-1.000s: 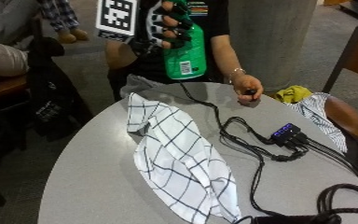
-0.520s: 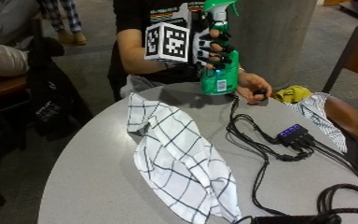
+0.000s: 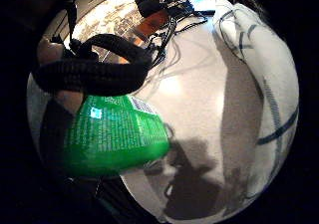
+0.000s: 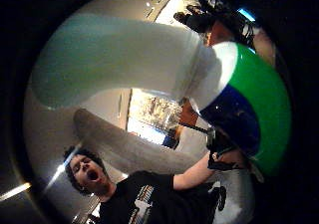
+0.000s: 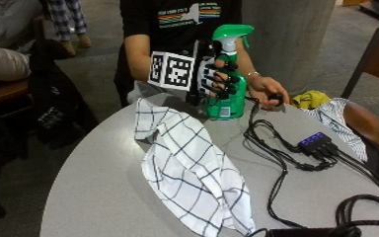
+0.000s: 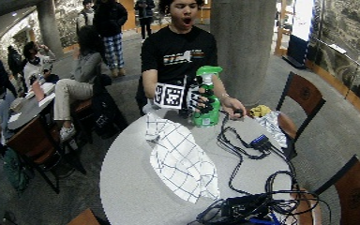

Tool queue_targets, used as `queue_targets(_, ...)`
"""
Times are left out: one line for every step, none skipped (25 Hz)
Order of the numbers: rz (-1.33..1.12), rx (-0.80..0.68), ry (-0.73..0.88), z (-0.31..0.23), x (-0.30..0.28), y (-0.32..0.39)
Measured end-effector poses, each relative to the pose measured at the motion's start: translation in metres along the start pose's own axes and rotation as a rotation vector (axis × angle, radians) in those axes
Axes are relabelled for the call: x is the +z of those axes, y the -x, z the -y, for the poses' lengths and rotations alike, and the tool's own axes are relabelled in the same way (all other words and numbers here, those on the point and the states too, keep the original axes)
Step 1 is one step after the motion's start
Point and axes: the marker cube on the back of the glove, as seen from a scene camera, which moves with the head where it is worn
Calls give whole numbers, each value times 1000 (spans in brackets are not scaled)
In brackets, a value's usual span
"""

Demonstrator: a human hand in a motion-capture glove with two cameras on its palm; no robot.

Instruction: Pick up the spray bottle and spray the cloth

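We see one spray bottle [image 5: 227, 84]: green translucent body, green trigger head, white neck, printed label on the side. It stands upright at the far edge of the round grey tabletop [image 5: 104, 192], base apparently on or just above the surface; we can't tell which. Nozzle faces the person's left, away from the cloth.

Right hand [image 5: 214, 79]: black-gloved fingers [image 5: 223, 78] curled round the bottle's body below the neck, gripping it. Little-finger palm view shows the green body [image 3: 112, 137] close against the palm, with the tabletop and the cloth [image 3: 259, 84] beyond. Thumb-side palm view shows the bottle's head [image 4: 239, 99] up close.

One cloth [image 5: 193, 173]: white with a dark grid check, crumpled, lying lengthwise across the tabletop middle, its far end just beside the bottle; we can't see if they touch.

The bare left hand [image 5: 266, 91] rests on the tabletop edge next to the bottle, holding a black cable [image 5: 268, 148]. One small hub with blue lights [image 5: 316, 142] sits on the cables, well apart from the cloth.
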Motion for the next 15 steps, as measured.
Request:
queue_targets(-10, -1, 4, -2, 0, 0)
queue_targets(-18, -5, 7, -6, 0, 0)
queue_targets(-23, -10, 9, -10, -2, 0)
queue_targets(-26, -19, 7, -15, -5, 0)
queue_targets(-31, -29, 0, -22, -9, 1)
queue_targets(-43, -38, -11, -29, -15, 3)
queue_targets(-64, -46, -22, -36, -22, 4)
queue_targets(-94, -50, -33, -43, -30, 5)
queue_targets(-131, -52, -45, -50, -38, 6)
queue_targets(-171, -51, -59, -56, -46, 6)
queue_targets(-215, -47, -72, -62, -53, 5)
queue_targets(-261, -39, -85, -68, -62, 3)
queue_targets(-312, -29, -98, -74, -70, -1)
queue_targets(-368, -18, -110, -81, -78, -7)
queue_targets(-426, -7, -124, -88, -87, -13)
